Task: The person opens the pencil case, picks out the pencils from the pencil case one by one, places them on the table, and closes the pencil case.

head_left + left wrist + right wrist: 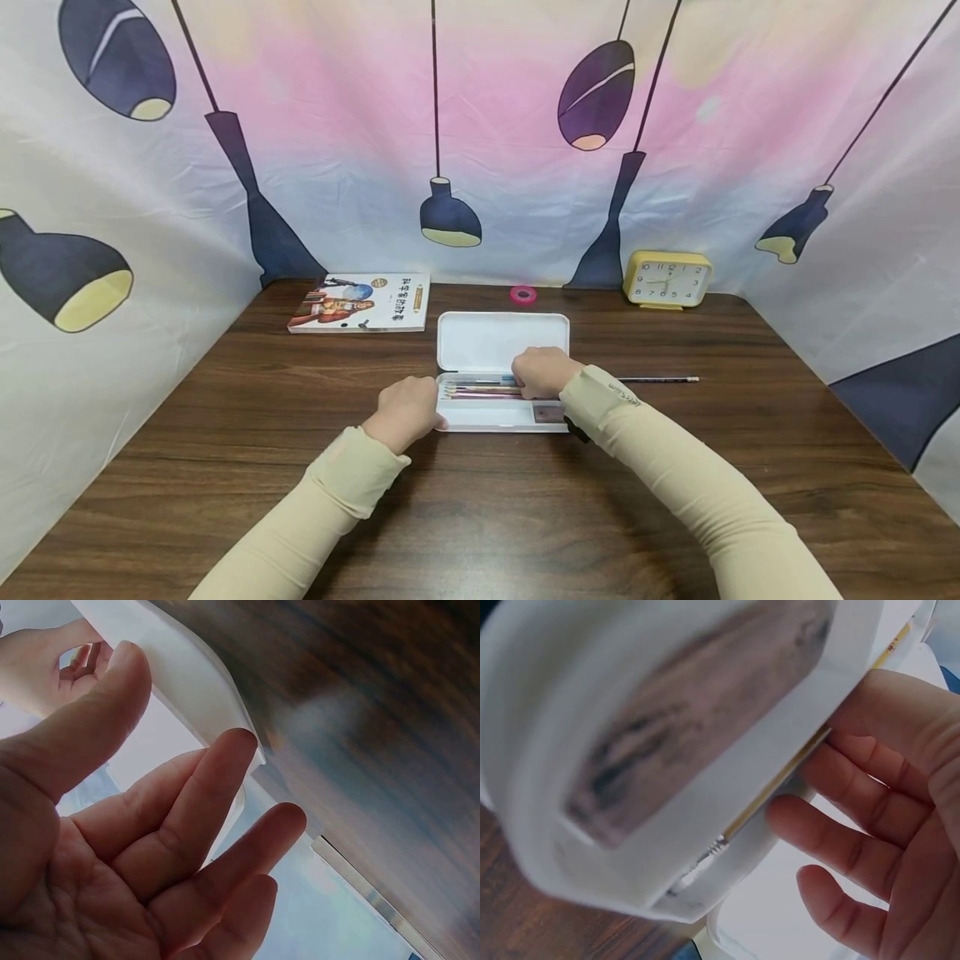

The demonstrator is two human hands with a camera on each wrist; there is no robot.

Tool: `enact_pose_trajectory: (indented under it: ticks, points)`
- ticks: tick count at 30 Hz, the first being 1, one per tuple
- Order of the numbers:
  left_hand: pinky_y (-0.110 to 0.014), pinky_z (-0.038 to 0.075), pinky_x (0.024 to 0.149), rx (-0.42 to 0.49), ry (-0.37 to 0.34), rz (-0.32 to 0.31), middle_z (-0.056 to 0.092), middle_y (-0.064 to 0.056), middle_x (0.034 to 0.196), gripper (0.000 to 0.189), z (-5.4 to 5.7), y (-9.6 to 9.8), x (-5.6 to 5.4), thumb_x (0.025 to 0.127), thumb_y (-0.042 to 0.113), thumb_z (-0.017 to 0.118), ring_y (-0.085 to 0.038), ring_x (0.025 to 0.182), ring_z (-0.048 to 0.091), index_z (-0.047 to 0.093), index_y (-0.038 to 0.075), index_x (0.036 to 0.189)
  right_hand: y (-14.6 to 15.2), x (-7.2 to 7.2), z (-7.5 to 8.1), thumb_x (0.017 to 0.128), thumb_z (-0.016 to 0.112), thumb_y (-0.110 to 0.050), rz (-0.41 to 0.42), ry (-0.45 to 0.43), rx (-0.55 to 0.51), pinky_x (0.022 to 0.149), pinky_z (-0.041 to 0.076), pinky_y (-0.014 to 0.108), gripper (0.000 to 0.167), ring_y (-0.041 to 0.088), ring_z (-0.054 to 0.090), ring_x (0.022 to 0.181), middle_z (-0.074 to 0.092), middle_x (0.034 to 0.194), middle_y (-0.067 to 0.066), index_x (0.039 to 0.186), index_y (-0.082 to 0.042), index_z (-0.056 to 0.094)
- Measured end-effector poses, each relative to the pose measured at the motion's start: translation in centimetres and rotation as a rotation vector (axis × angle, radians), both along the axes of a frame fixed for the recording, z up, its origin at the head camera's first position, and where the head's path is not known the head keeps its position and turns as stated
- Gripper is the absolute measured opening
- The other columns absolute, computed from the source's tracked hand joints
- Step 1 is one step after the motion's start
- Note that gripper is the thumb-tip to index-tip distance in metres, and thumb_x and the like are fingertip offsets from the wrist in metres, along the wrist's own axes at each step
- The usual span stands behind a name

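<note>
A: Hands?
B: Left hand (pixel 407 410) is at the left end of the case (pixel 483 415), thumb by the front corner. Left wrist view: thumb and fingers apart, loosely bent. Right hand (pixel 543 372) is over the case's right half, thumb and fingertips close together at a yellow pencil (pixel 769 793). Can't tell if it's pinched.
A: Case position?
B: Mid-table, lid (pixel 480 340) up at the back. More pencils (pixel 480 395) lie lengthwise in the rear part of the tray.
A: Handling?
B: My guess: case is light, stiff, smooth plastic; could slide if pushed, so steady it by the end wall, not the lid. The hinge is probably the weak spot. Pencils: light, rigid, likely to roll, points fragile. Pinch mid-shaft, keep off the tips.
A: Around it?
B: Dark pencil (pixel 663 380) on the table (pixel 480 517) to the right, near end hidden by the sleeve (pixel 611 400). Pink ring (pixel 514 295) behind the lid, book (pixel 360 304) back left, yellow clock (pixel 667 281) back right.
</note>
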State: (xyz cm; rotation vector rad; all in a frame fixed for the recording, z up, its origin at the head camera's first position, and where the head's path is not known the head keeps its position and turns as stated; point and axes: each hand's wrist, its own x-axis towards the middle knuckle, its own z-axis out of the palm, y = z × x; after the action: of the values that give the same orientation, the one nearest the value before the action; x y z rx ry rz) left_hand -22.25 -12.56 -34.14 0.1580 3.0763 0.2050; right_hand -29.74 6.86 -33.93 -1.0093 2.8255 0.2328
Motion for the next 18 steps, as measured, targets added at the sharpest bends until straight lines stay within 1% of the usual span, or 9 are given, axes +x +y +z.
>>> enact_pose_trajectory:
  ticks: [6, 11, 15, 18]
  points:
    - [-0.036, 0.041, 0.048, 0.0, 0.001, -0.001, 0.061, -0.009, 0.075, 0.037, 0.0, 0.0, 0.0, 0.06, 0.032, 0.077, -0.02, 0.065, 0.055, 0.06, 0.004, 0.077, 0.0, 0.1, -0.1, 0.074, 0.063, -0.013, 0.005, 0.033, 0.004, 0.051, 0.039, 0.026, 0.018, 0.01, 0.042, 0.052, 0.049, 0.053, -0.005, 0.059, -0.015, 0.053]
    - [-0.036, 0.041, 0.047, 0.001, 0.003, -0.004, 0.061, -0.01, 0.074, 0.036, 0.0, 0.1, 0.0, 0.06, 0.032, 0.077, -0.02, 0.065, 0.056, 0.06, 0.004, 0.075, 0.3, 0.1, -0.1, 0.073, 0.062, -0.013, 0.046, 0.065, -0.024, 0.048, 0.036, 0.025, 0.019, 0.01, 0.039, 0.05, 0.047, 0.051, -0.006, 0.058, -0.016, 0.051]
    - [-0.036, 0.041, 0.047, -0.005, -0.004, -0.005, 0.061, -0.01, 0.075, 0.036, 0.1, 0.1, 0.0, 0.061, 0.032, 0.077, -0.02, 0.065, 0.055, 0.06, 0.004, 0.075, 0.7, 0.0, 0.3, 0.07, 0.061, -0.012, 0.071, 0.084, -0.065, 0.045, 0.033, 0.026, 0.019, 0.009, 0.036, 0.049, 0.043, 0.05, -0.006, 0.056, -0.015, 0.049]
    - [-0.036, 0.041, 0.047, -0.013, -0.011, -0.006, 0.061, -0.01, 0.076, 0.036, 0.1, 0.1, -0.1, 0.061, 0.032, 0.077, -0.02, 0.065, 0.055, 0.06, 0.004, 0.077, 1.2, 0.0, 0.8, 0.069, 0.061, -0.011, 0.082, 0.1, -0.091, 0.046, 0.035, 0.027, 0.018, 0.009, 0.039, 0.051, 0.044, 0.053, -0.007, 0.058, -0.016, 0.049]
